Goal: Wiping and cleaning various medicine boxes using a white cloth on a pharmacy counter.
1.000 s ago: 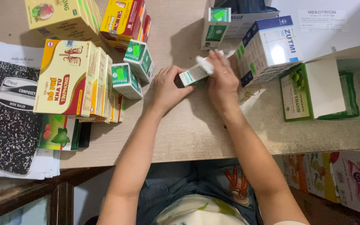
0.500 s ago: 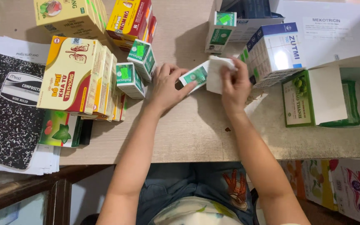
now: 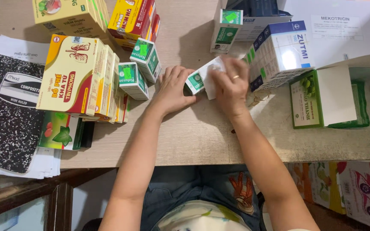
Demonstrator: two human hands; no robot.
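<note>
Fingers [image 3: 180, 79] of the left hand [image 3: 173, 92] clasp a small green-and-white carton [image 3: 195, 81] mid-counter [image 3: 193, 137], while the right hand [image 3: 231, 85] pinches a folded white leaflet [image 3: 213, 77] against its open end. Just left stand two matching cartons [image 3: 130, 79], then leaning yellow boxes [image 3: 71, 77]. Right, a white-and-blue box [image 3: 281, 53] crowds the right hand. An open green box [image 3: 328, 98] sits near the right edge. The small carton's far end is hidden.
</note>
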